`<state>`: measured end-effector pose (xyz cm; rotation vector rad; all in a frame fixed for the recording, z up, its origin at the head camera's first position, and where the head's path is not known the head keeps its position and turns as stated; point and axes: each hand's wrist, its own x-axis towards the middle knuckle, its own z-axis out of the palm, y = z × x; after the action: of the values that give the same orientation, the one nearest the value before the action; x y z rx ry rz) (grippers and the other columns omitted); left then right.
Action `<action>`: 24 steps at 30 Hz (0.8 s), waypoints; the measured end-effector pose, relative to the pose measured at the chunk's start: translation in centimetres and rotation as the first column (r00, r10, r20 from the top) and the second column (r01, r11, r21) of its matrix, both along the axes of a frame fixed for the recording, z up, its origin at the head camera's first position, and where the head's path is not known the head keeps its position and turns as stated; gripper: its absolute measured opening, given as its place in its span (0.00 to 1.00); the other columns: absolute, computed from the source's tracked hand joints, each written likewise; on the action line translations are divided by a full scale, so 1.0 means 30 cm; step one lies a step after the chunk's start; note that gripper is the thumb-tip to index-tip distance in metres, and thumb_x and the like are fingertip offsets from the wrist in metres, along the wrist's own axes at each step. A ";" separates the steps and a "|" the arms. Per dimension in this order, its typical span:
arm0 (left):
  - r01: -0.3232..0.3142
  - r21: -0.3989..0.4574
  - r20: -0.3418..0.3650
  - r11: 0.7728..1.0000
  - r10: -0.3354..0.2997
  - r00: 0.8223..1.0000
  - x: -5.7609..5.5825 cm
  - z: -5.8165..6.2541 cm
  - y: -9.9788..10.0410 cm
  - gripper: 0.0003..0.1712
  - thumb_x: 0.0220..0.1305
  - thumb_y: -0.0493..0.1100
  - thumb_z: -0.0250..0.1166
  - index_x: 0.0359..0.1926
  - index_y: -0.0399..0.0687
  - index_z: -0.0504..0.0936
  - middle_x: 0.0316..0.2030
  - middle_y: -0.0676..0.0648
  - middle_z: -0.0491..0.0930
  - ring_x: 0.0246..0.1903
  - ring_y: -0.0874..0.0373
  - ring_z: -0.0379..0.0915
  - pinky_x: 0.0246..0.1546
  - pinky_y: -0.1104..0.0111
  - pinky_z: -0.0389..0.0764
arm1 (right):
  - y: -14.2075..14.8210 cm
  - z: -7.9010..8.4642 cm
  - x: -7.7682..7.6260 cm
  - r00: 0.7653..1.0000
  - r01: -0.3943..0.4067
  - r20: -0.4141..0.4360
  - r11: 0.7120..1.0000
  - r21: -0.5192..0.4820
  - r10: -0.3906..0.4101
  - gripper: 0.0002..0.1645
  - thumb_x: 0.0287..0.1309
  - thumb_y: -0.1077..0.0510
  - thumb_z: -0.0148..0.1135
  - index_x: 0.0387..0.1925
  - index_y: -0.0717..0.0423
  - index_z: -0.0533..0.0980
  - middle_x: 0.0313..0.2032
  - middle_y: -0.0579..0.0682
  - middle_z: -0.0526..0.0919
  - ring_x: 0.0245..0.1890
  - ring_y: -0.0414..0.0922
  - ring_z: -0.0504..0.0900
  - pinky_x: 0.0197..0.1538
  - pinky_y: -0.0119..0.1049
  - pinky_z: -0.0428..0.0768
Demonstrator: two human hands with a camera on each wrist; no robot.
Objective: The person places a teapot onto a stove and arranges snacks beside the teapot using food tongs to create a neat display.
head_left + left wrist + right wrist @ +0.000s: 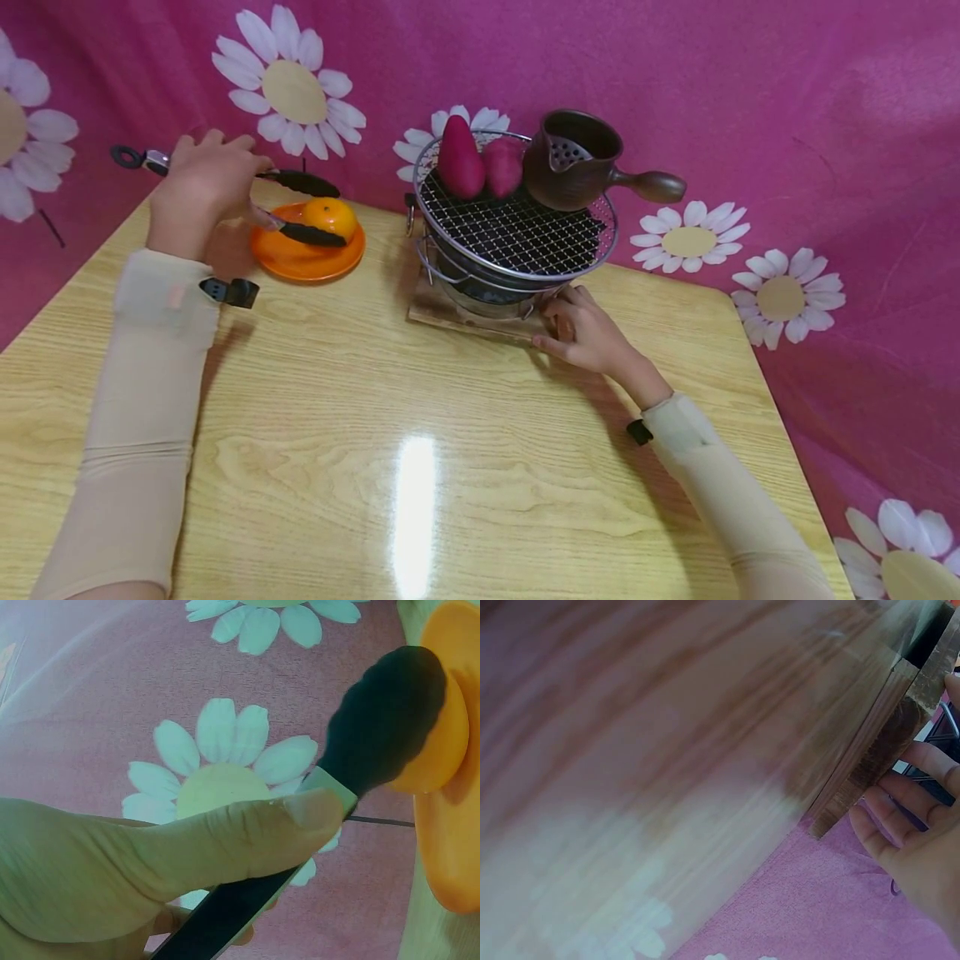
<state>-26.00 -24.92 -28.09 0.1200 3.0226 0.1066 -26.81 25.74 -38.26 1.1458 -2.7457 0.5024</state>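
My left hand (206, 187) holds black-tipped tongs (311, 235) at the far left. Their tips stand on either side of an orange mandarin (333, 215), which sits on an orange plate (307, 268). In the left wrist view, the thumb lies along one tong arm (232, 915), and its dark tip overlaps the fruit. My right hand (592, 333) grips the right end of a wooden base (472, 323), thumb at the front edge and fingers curled behind. On that base stands a round tabletop grill (487, 292) with a wire mesh top (517, 237).
Two red-purple sweet potatoes (460, 162) lie at the back of the mesh. Beside them is a dark brown side-handled clay pot (573, 183), its handle reaching past the grill's right rim. A pink flowered cloth (525, 50) hangs behind the wooden table (315, 433).
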 end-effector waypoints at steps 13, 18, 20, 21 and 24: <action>0.014 0.005 -0.029 1.000 -0.014 0.999 -0.008 -0.004 -0.009 0.47 0.52 0.49 0.80 0.69 0.36 0.71 0.70 0.25 0.59 0.64 0.26 0.52 0.67 0.31 0.55 | -0.003 0.000 0.001 1.000 -0.010 -0.003 1.000 -0.004 0.010 0.16 0.55 0.50 0.74 0.35 0.58 0.79 0.48 0.56 0.78 0.47 0.54 0.71 0.51 0.50 0.70; 0.009 0.038 -0.097 0.999 -0.006 0.995 -0.002 0.006 -0.025 0.49 0.49 0.51 0.82 0.69 0.37 0.72 0.71 0.26 0.59 0.64 0.26 0.52 0.62 0.31 0.61 | -0.003 -0.001 0.000 1.000 -0.016 -0.008 1.000 -0.007 0.016 0.17 0.54 0.50 0.74 0.34 0.58 0.79 0.47 0.56 0.78 0.47 0.54 0.71 0.52 0.50 0.69; 0.002 0.055 -0.129 0.998 0.005 0.992 0.002 0.012 -0.029 0.49 0.49 0.49 0.82 0.69 0.37 0.72 0.71 0.26 0.59 0.65 0.26 0.52 0.61 0.30 0.61 | -0.002 -0.002 -0.001 1.000 -0.018 -0.011 1.000 -0.006 0.018 0.17 0.54 0.50 0.74 0.34 0.58 0.79 0.47 0.56 0.78 0.46 0.54 0.71 0.52 0.50 0.69; -0.003 0.068 -0.145 0.998 0.013 0.989 0.004 0.015 -0.031 0.48 0.49 0.48 0.82 0.69 0.37 0.72 0.72 0.26 0.58 0.65 0.26 0.51 0.61 0.30 0.60 | -0.001 -0.003 -0.001 1.000 -0.019 -0.012 1.000 -0.005 0.019 0.17 0.54 0.50 0.74 0.34 0.58 0.79 0.47 0.56 0.78 0.46 0.54 0.71 0.52 0.50 0.69; -0.006 0.079 -0.209 0.997 0.022 0.978 0.012 0.028 -0.034 0.48 0.49 0.46 0.82 0.69 0.37 0.72 0.72 0.27 0.58 0.65 0.27 0.51 0.61 0.31 0.60 | 0.000 -0.003 -0.001 1.000 -0.019 -0.010 1.000 -0.003 0.019 0.17 0.55 0.49 0.74 0.33 0.57 0.78 0.47 0.55 0.78 0.45 0.53 0.70 0.52 0.49 0.68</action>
<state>-25.64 -25.96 -27.26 0.1243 3.2310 0.2278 -26.85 25.73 -38.36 1.1719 -2.7273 0.5021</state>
